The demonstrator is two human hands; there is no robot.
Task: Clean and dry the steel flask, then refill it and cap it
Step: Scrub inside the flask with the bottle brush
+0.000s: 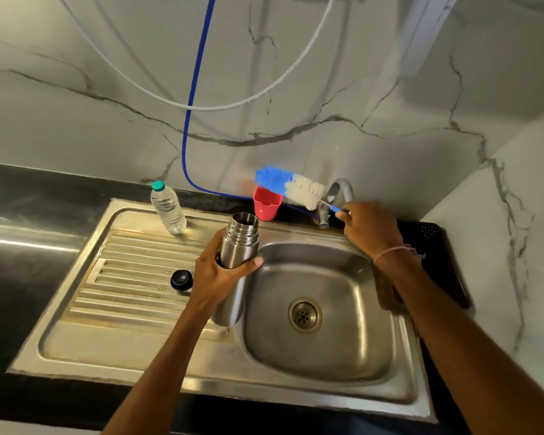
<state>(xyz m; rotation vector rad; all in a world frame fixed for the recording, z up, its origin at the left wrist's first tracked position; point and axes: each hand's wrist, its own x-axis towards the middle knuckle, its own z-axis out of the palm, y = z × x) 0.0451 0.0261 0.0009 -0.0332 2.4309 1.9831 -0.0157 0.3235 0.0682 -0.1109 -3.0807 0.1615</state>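
My left hand (222,273) grips the steel flask (240,238) around its middle, holding it upright with its mouth uncapped over the left rim of the sink basin (352,350). My right hand (369,229) holds the thin handle of a bottle brush (291,186) with blue and white bristles, raised level above the red cup and pointing left. The flask's black cap (181,279) lies on the ribbed drainboard (126,277) just left of my left hand. A clear plastic water bottle (167,207) with a green lid stands at the drainboard's back.
A red plastic cup (266,207) stands at the sink's back edge beside the grey tap (339,191). A blue tube (190,98) and a white tube (264,92) hang down the marble wall. A black mat (437,246) lies right of the sink. The dark counter (19,252) runs left.
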